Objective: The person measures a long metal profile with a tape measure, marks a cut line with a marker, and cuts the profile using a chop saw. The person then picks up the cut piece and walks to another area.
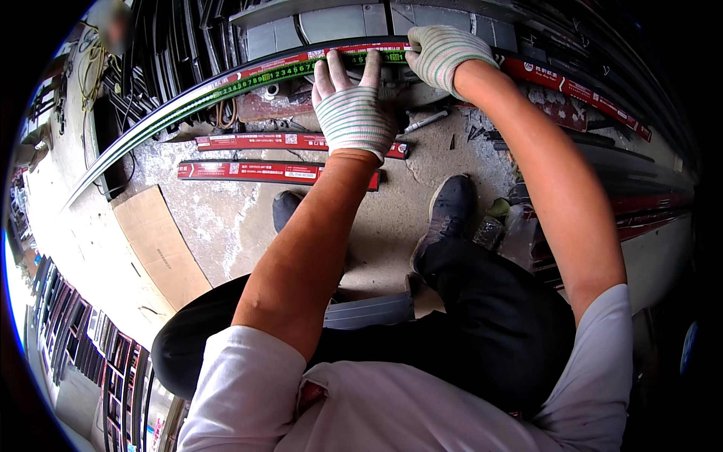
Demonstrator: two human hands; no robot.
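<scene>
Tape running along the strip

Both are stretching across the top of the view: the tape is curving from 12 o'clock toward 10, along the strip's 6 o'clock side, while the strip is reaching on past 2. At 12 o'clock the left hand is lying palm down, its fingers spreading over the tape. At 1 o'clock the right hand is bending its fingers in at the strip; whether they are pinching strip, tape or both, I cannot tell. Two short strips are lying on the floor toward 11 o'clock.

Good work here is likely depending on having the tape flat and parallel to the strip's edge, since a bow or twist would be spoiling the reading. The left fingers should be pressing lightly without covering the wanted mark, while the right hand should be guarding against sliding.
</scene>
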